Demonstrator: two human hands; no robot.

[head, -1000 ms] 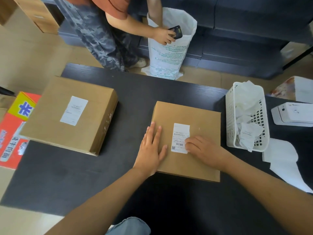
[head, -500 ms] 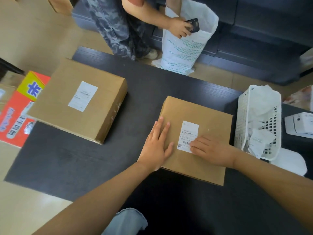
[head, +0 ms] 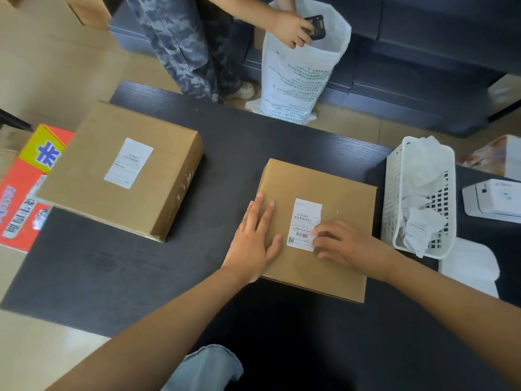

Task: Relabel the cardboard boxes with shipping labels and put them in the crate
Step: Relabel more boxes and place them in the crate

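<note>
Under both hands sits one of two square cardboard boxes (head: 335, 263); left hand (head: 253, 244) flat, right hand (head: 348, 244) fingertips on its paper label (head: 304, 218).

Near box (head: 335, 266): matt brown cardboard, smooth white paper label (head: 303, 221). Far box (head: 118, 170): same cardboard. Table (head: 118, 266): dark matt woodgrain. Basket (head: 394, 193): white perforated plastic, crumpled paper (head: 423, 170) inside.
</note>
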